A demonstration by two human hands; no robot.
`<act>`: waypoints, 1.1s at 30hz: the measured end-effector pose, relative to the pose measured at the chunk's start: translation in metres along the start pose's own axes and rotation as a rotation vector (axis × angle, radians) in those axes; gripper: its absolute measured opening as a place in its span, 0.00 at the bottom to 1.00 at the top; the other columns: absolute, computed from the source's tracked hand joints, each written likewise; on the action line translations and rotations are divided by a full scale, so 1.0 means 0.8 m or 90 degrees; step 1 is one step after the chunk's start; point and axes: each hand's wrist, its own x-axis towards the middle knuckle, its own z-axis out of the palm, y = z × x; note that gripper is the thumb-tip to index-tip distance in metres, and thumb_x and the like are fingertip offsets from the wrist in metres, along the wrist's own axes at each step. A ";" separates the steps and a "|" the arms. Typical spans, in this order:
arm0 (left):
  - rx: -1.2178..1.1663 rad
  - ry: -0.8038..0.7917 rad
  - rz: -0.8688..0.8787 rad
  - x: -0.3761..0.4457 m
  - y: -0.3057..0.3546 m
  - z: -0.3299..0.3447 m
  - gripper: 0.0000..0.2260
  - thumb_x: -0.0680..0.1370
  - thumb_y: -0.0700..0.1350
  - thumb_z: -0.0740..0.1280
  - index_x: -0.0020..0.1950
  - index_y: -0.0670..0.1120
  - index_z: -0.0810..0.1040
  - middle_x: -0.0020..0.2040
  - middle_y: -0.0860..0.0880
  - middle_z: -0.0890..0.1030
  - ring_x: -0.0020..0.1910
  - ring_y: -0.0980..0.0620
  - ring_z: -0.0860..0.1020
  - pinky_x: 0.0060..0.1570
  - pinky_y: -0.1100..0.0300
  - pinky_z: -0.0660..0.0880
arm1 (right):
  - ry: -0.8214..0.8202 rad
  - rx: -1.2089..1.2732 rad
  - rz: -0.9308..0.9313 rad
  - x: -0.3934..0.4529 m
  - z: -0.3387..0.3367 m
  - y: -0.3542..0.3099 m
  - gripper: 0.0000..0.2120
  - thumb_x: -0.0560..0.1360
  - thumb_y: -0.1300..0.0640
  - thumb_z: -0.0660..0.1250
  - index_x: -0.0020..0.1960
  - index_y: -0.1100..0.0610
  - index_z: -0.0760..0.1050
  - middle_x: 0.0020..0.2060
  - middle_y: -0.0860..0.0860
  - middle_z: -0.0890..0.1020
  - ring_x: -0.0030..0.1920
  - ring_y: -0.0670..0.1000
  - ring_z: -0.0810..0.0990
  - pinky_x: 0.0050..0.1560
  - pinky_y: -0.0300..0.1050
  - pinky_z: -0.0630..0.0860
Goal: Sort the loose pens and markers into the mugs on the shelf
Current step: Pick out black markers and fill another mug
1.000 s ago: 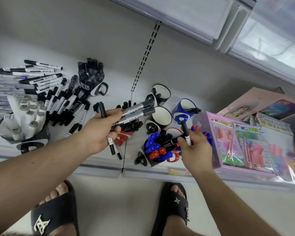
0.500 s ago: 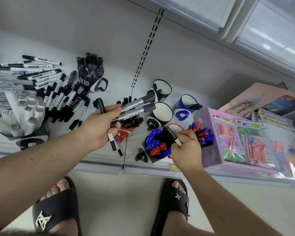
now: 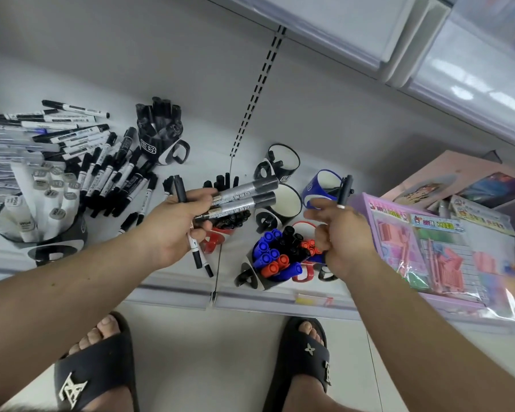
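Black slim pen (image 3: 345, 190) pinched in my right hand (image 3: 344, 237), over the blue mug (image 3: 320, 188) | left hand (image 3: 173, 224) clutches several markers (image 3: 244, 197) | I judge it light, stiff, slick plastic; hold mid-barrel.

Marker-filled hands (image 3: 173, 230) above shelf (image 3: 250, 295) mugs (image 3: 283, 260)

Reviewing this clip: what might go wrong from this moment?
The left hand grips several markers at once; one could slip out. The right hand holds a black pen by its end near the blue mug, so it may miss the opening. The mixed-colour mug sits near the shelf edge and might get knocked.
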 end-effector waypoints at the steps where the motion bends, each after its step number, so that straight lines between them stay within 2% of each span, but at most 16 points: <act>1: -0.001 -0.005 0.000 0.000 -0.001 0.001 0.10 0.79 0.38 0.66 0.44 0.48 0.86 0.41 0.47 0.83 0.31 0.52 0.73 0.36 0.62 0.65 | -0.045 0.024 0.021 0.000 0.004 -0.007 0.10 0.76 0.64 0.62 0.53 0.59 0.80 0.44 0.57 0.84 0.22 0.48 0.62 0.23 0.39 0.57; 3: -0.001 -0.015 0.006 -0.001 -0.001 0.002 0.11 0.78 0.37 0.66 0.43 0.48 0.86 0.43 0.45 0.83 0.35 0.51 0.73 0.38 0.60 0.65 | -0.131 0.012 0.043 -0.007 0.017 -0.016 0.11 0.79 0.53 0.63 0.56 0.57 0.79 0.47 0.58 0.84 0.23 0.48 0.63 0.22 0.39 0.55; 5: 0.009 -0.017 0.015 -0.001 0.001 0.001 0.10 0.79 0.37 0.65 0.46 0.47 0.85 0.43 0.45 0.82 0.34 0.51 0.73 0.34 0.62 0.68 | -0.175 -0.041 0.044 -0.013 0.032 -0.018 0.17 0.78 0.42 0.64 0.58 0.54 0.78 0.49 0.56 0.84 0.23 0.49 0.64 0.22 0.38 0.56; 7: 0.018 -0.014 0.023 -0.002 0.005 -0.004 0.10 0.79 0.36 0.64 0.48 0.47 0.84 0.43 0.46 0.80 0.31 0.51 0.73 0.30 0.64 0.69 | -0.171 -0.107 0.030 -0.015 0.045 -0.017 0.20 0.76 0.39 0.65 0.58 0.53 0.78 0.51 0.58 0.84 0.23 0.49 0.66 0.21 0.38 0.59; 9: 0.029 -0.025 0.029 -0.004 0.006 -0.009 0.11 0.80 0.35 0.63 0.50 0.46 0.83 0.44 0.45 0.80 0.31 0.51 0.73 0.35 0.61 0.68 | -0.165 -0.146 0.034 -0.015 0.054 -0.012 0.20 0.75 0.38 0.66 0.56 0.53 0.77 0.50 0.59 0.83 0.24 0.48 0.66 0.20 0.38 0.60; 12: 0.061 -0.057 0.035 -0.008 0.006 -0.015 0.11 0.80 0.35 0.62 0.52 0.45 0.83 0.44 0.44 0.83 0.32 0.51 0.74 0.39 0.59 0.69 | -0.183 -0.113 0.064 -0.015 0.069 -0.007 0.19 0.76 0.42 0.68 0.55 0.57 0.76 0.42 0.56 0.79 0.26 0.49 0.66 0.21 0.39 0.59; 14: 0.068 -0.065 0.036 -0.008 0.009 -0.022 0.12 0.80 0.35 0.61 0.55 0.44 0.82 0.43 0.44 0.84 0.32 0.50 0.74 0.33 0.62 0.70 | -0.195 -0.069 0.071 -0.014 0.080 -0.006 0.16 0.77 0.48 0.69 0.54 0.61 0.76 0.39 0.56 0.77 0.25 0.49 0.65 0.21 0.40 0.57; 16: 0.043 -0.060 0.027 -0.006 0.017 -0.029 0.13 0.81 0.36 0.59 0.57 0.44 0.82 0.43 0.44 0.84 0.32 0.50 0.75 0.28 0.64 0.70 | -0.197 -0.046 0.071 -0.009 0.090 -0.007 0.12 0.77 0.52 0.70 0.50 0.61 0.76 0.39 0.57 0.76 0.25 0.48 0.64 0.23 0.40 0.55; 19: -0.037 -0.052 0.012 -0.002 0.034 -0.038 0.13 0.82 0.41 0.57 0.58 0.45 0.81 0.47 0.43 0.84 0.33 0.49 0.77 0.27 0.64 0.67 | -0.197 -0.004 0.081 0.000 0.109 -0.013 0.10 0.76 0.53 0.71 0.46 0.59 0.76 0.39 0.58 0.76 0.24 0.47 0.64 0.23 0.39 0.55; 22: -0.097 0.006 0.013 0.007 0.050 -0.047 0.11 0.83 0.43 0.57 0.60 0.46 0.77 0.51 0.44 0.85 0.34 0.49 0.78 0.25 0.65 0.65 | -0.188 0.041 0.084 0.011 0.135 -0.026 0.10 0.77 0.54 0.70 0.42 0.58 0.74 0.33 0.54 0.75 0.22 0.46 0.63 0.19 0.36 0.56; 25: -0.110 0.106 0.021 0.020 0.061 -0.059 0.10 0.83 0.44 0.58 0.60 0.46 0.77 0.53 0.46 0.85 0.34 0.52 0.78 0.29 0.63 0.64 | -0.162 0.006 0.003 0.027 0.171 -0.043 0.12 0.76 0.55 0.72 0.39 0.56 0.71 0.29 0.51 0.70 0.22 0.46 0.62 0.20 0.38 0.58; 27: -0.136 0.155 0.023 0.028 0.066 -0.066 0.10 0.82 0.43 0.59 0.59 0.46 0.77 0.53 0.47 0.85 0.34 0.52 0.78 0.30 0.62 0.64 | -0.127 -0.046 -0.092 0.040 0.201 -0.060 0.11 0.73 0.57 0.74 0.37 0.57 0.73 0.25 0.50 0.70 0.21 0.47 0.63 0.22 0.40 0.60; 30: -0.161 0.184 0.019 0.035 0.068 -0.071 0.09 0.82 0.42 0.59 0.57 0.46 0.78 0.49 0.47 0.85 0.34 0.52 0.76 0.29 0.62 0.63 | -0.076 -0.109 -0.208 0.058 0.247 -0.087 0.03 0.68 0.58 0.71 0.37 0.57 0.78 0.24 0.50 0.71 0.23 0.49 0.65 0.27 0.40 0.61; 33: -0.168 0.179 0.015 0.041 0.068 -0.071 0.08 0.81 0.42 0.60 0.55 0.46 0.78 0.43 0.49 0.84 0.33 0.52 0.74 0.30 0.61 0.61 | -0.089 -0.149 -0.302 0.077 0.289 -0.105 0.05 0.70 0.60 0.69 0.35 0.54 0.77 0.27 0.48 0.75 0.26 0.49 0.71 0.28 0.39 0.66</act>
